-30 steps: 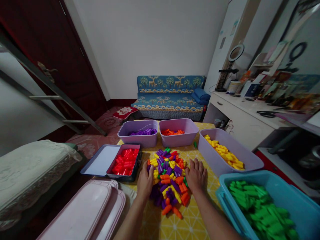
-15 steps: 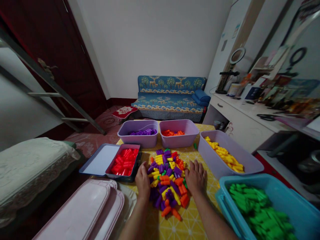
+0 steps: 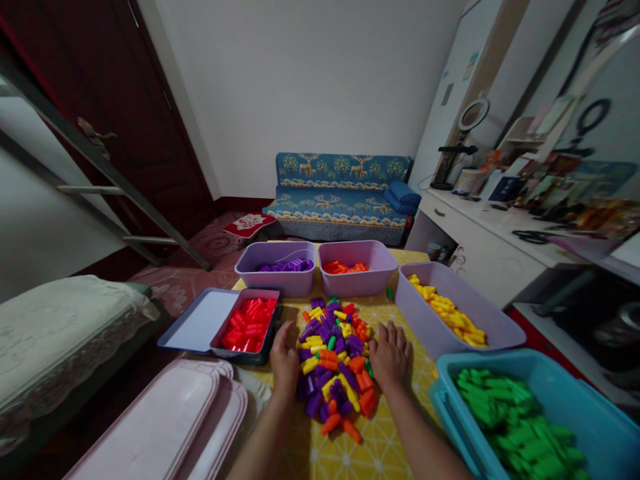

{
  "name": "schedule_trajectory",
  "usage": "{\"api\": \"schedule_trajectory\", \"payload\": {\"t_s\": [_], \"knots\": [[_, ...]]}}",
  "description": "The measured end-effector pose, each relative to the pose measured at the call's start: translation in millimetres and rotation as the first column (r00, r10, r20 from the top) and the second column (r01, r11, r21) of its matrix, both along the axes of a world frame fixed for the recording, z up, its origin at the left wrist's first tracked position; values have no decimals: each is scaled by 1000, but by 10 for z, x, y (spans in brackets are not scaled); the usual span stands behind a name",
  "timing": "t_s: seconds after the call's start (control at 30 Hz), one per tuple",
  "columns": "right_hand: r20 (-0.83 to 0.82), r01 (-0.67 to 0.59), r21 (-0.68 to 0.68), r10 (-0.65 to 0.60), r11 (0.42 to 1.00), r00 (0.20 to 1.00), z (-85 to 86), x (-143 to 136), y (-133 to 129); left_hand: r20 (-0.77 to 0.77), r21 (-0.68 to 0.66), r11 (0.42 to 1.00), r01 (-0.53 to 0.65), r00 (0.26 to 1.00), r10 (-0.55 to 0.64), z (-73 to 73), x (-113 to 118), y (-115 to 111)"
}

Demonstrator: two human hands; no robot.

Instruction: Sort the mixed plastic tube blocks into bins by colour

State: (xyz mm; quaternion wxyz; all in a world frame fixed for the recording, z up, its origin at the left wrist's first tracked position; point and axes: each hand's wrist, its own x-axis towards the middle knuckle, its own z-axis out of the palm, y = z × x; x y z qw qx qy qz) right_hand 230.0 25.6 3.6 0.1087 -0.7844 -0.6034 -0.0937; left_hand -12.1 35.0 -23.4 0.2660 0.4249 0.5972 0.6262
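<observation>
A heap of small plastic pieces (image 3: 333,353) in purple, yellow, orange and green lies on a yellow patterned tablecloth (image 3: 367,443). My left hand (image 3: 284,353) rests at the heap's left side, upright on its edge, with nothing seen in it. On the opposite side my right hand (image 3: 392,353) lies palm down with fingers stretched out, its thumb side against the heap. A case of red pieces (image 3: 249,325) stands just left of my left hand. The undersides of both hands are hidden.
Behind the heap stand a bin of purple pieces (image 3: 243,270) and a bin of orange pieces (image 3: 387,267). On the right are a bin of yellow pieces (image 3: 495,327) and a blue bin (image 3: 560,367) of green pieces. Pale lids (image 3: 150,420) lie stacked at left.
A few pieces in the upper part of the heap have shifted slightly between my hands. Both hands stay in nearly the same place.
</observation>
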Motion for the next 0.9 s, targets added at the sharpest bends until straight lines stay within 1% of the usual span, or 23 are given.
{"api": "schedule_trajectory", "payload": {"t_s": [0.1, 0.2, 0.37, 0.53, 0.6, 0.7, 0.8, 0.9], "knots": [[-10, -2, -12, 2, 1000, 1000, 12, -1, -3, -187, 13, 999, 31, 982, -28, -43, -14, -22], [-6, -1, -11, 1, 1000, 1000, -2, 3, 0, -276, 2, 998, 56, 960, -53, 10, 7, 35], [-4, -1, -7, 1, 1000, 1000, -20, 14, 11, -283, -2, 999, 33, 959, -33, 92, 32, 145], [-37, 10, 7, -9, 1000, 999, -51, 45, 18, -263, -36, 999, -24, 965, 14, 113, 58, 122], [-49, 9, 21, -8, 1000, 999, -68, 58, 16, -278, -53, 999, 2, 960, -17, 141, 75, 102], [-62, 17, 31, -15, 999, 998, -59, 59, 44, -303, -82, 992, 93, 946, -114, 195, 96, 84], [-94, 89, -28, -91, 996, 991, 36, 53, 173, -295, -104, 987, 121, 944, -147, 225, 104, 80], [-121, 158, -108, -170, 982, 978, 220, 77, 420, -282, -107, 987, 122, 948, -148, 223, 100, 81]]}}
